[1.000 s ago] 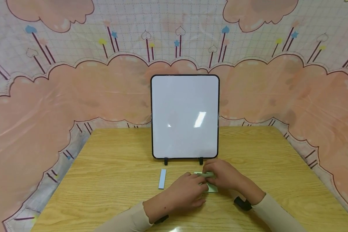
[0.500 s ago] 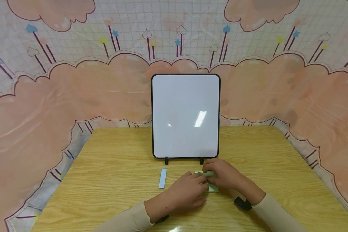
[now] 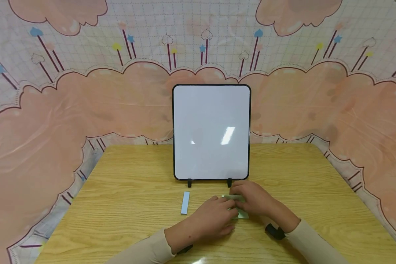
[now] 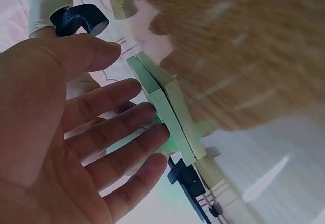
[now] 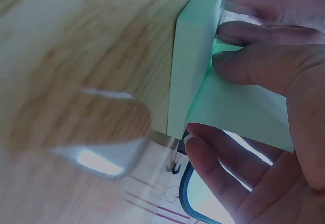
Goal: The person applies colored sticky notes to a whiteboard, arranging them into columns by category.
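Observation:
A light green pad of sticky notes (image 3: 242, 214) lies on the wooden table, largely hidden by both hands in the head view. My right hand (image 3: 258, 200) pinches the pad's top sticky note (image 5: 244, 107) between thumb and fingers. That sheet is bent up from the pad, as the right wrist view shows. Across the pad's left part rests my left hand (image 3: 211, 217); in the left wrist view its fingers are nearly straight, with fingertips at the pad's edge (image 4: 170, 117). How firmly they press cannot be told.
Behind the hands a black-framed whiteboard (image 3: 211, 132) stands upright on small black feet (image 3: 189, 182). A narrow pale blue strip (image 3: 185, 203) lies on the table (image 3: 135, 183) left of the pad. Printed cloth (image 3: 125, 102) surrounds the table's back and sides.
The raised sheet and my right hand's fingers have shifted very slightly. My left hand stays on the pad.

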A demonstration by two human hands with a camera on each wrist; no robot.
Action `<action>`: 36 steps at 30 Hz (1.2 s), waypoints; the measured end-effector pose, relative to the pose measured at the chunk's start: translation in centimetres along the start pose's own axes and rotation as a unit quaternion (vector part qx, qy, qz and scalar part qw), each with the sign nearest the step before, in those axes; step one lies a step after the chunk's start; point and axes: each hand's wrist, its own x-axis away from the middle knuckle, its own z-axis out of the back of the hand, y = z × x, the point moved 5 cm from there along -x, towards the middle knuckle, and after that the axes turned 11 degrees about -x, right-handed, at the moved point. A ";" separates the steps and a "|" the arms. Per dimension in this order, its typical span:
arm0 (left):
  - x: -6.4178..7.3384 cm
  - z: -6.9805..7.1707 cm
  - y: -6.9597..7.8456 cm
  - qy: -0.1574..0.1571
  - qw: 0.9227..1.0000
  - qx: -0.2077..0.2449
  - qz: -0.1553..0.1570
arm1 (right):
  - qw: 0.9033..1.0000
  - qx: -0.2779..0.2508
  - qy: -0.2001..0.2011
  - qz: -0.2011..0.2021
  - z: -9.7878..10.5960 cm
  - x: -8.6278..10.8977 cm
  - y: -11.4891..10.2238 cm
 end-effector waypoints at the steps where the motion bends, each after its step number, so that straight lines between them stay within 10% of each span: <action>1: 0.0 0.0 0.0 0.000 1.000 0.000 0.000 | 1.000 0.002 -0.001 0.000 0.0 -0.1 0.0; 36: 0.3 0.1 -0.2 0.024 0.999 0.025 -0.003 | 1.000 0.011 0.002 -0.013 0.6 -1.0 0.5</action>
